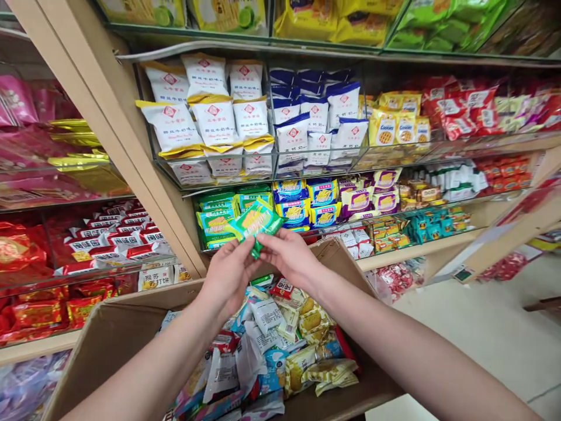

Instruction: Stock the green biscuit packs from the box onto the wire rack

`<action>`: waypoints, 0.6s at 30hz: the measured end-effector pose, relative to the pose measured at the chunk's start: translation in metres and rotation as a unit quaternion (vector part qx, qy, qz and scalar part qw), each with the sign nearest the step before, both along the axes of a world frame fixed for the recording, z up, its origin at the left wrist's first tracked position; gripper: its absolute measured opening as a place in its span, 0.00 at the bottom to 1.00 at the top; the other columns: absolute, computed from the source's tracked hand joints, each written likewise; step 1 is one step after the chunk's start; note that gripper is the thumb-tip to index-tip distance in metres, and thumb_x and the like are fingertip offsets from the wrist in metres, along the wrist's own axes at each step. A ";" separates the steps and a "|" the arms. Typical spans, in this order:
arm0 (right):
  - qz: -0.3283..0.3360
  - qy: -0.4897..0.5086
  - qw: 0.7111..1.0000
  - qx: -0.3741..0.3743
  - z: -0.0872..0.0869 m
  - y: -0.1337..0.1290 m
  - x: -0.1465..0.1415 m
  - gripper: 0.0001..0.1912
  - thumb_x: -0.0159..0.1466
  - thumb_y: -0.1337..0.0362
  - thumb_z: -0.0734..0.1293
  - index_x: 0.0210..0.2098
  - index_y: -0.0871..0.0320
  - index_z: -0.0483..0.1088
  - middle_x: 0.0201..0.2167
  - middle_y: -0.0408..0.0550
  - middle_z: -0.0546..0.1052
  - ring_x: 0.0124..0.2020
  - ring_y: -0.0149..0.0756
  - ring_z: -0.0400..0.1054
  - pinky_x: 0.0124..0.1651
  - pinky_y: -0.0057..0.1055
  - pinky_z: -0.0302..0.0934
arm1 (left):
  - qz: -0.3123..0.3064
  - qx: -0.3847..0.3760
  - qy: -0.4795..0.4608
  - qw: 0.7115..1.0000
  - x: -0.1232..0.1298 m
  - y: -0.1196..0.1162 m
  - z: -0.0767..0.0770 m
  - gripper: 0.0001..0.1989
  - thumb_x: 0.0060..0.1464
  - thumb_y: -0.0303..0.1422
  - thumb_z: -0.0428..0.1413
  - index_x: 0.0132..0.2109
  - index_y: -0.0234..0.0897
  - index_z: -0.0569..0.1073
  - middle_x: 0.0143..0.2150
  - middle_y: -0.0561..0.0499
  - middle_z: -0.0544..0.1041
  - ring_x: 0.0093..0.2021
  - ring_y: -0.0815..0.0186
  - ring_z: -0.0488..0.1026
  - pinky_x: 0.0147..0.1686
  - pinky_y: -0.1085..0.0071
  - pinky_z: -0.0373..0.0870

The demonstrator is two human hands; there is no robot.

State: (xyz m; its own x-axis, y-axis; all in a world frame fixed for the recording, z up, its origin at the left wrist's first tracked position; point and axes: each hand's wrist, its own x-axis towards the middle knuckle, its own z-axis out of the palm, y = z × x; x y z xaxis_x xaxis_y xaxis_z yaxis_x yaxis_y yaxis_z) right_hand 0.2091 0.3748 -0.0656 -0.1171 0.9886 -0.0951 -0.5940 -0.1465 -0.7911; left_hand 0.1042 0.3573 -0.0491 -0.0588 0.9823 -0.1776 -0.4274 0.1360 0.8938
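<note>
Between my two hands is a small green biscuit packet (255, 221) with a yellow picture on its front. My left hand (230, 272) pinches its lower left part, and my right hand (289, 251) grips the lower right. The packet is held up in front of a shelf compartment of similar green packets (215, 219). Below my hands stands an open cardboard box (118, 330). Inside it lie mixed snack packets, among them white packets (267, 316) and yellow biscuit packets (300, 365). My forearms hide parts of the box.
Above the green packets, clear dividers separate white packets with yellow edges (214, 120) from blue-edged ones (293, 140). Blue biscuit packets (291, 213) sit right of the green ones. A wooden upright (127, 146) parts the left shelves. Tiled floor (482, 327) shows at right.
</note>
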 end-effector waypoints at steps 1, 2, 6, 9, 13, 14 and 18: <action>-0.007 0.007 1.000 -0.005 0.004 0.011 -0.002 0.09 0.48 0.70 0.74 0.24 0.62 0.68 0.19 0.39 0.73 0.20 0.23 0.64 0.26 0.22 0.61 | 0.015 -0.002 0.008 1.000 0.003 0.010 0.003 0.08 0.50 0.25 0.56 0.26 0.33 0.65 0.24 0.55 0.70 0.25 0.73 0.69 0.30 0.74 0.71; -0.013 0.011 1.000 -0.008 0.007 0.021 -0.005 0.09 0.49 0.71 0.73 0.23 0.62 0.67 0.18 0.39 0.72 0.19 0.23 0.64 0.26 0.21 0.61 | 0.029 -0.003 0.018 0.999 0.005 0.021 0.007 0.07 0.52 0.24 0.54 0.27 0.33 0.65 0.24 0.56 0.69 0.24 0.74 0.68 0.28 0.74 0.70; -0.039 0.022 0.999 0.004 0.015 0.050 -0.012 0.12 0.53 0.74 0.70 0.21 0.60 0.63 0.16 0.37 0.70 0.20 0.23 0.65 0.26 0.20 0.62 | 0.068 0.001 0.058 0.996 0.006 0.062 0.021 0.02 0.54 0.25 0.53 0.33 0.31 0.67 0.26 0.57 0.68 0.22 0.75 0.65 0.23 0.77 0.67; -0.056 0.018 0.998 0.017 0.019 0.058 -0.014 0.13 0.56 0.74 0.68 0.20 0.60 0.61 0.17 0.39 0.71 0.22 0.24 0.67 0.29 0.21 0.64 | 0.071 0.007 0.079 0.994 0.003 0.084 0.030 0.02 0.55 0.27 0.53 0.37 0.31 0.68 0.28 0.56 0.69 0.24 0.75 0.66 0.21 0.78 0.66; -0.087 -0.022 0.996 0.029 0.018 0.065 -0.014 0.10 0.60 0.72 0.64 0.22 0.61 0.64 0.20 0.43 0.73 0.21 0.25 0.66 0.26 0.22 0.64 | 0.071 0.017 0.097 0.993 0.001 0.099 0.035 0.04 0.56 0.27 0.53 0.39 0.31 0.68 0.30 0.55 0.70 0.24 0.76 0.67 0.21 0.79 0.66; -0.101 -0.036 0.994 0.035 0.017 0.066 -0.014 0.09 0.61 0.71 0.63 0.24 0.61 0.64 0.21 0.43 0.73 0.21 0.25 0.66 0.25 0.22 0.64 | 0.067 0.017 0.101 0.992 0.001 0.100 0.035 0.04 0.55 0.27 0.53 0.39 0.31 0.69 0.30 0.55 0.70 0.24 0.76 0.67 0.21 0.79 0.67; -0.184 -0.101 0.974 0.090 0.007 0.068 -0.018 0.06 0.59 0.68 0.64 0.27 0.58 0.61 0.24 0.40 0.70 0.26 0.28 0.67 0.26 0.24 0.64 | 0.044 0.018 0.123 0.991 -0.001 0.100 0.033 0.05 0.55 0.27 0.53 0.40 0.31 0.69 0.31 0.54 0.70 0.25 0.75 0.68 0.22 0.79 0.67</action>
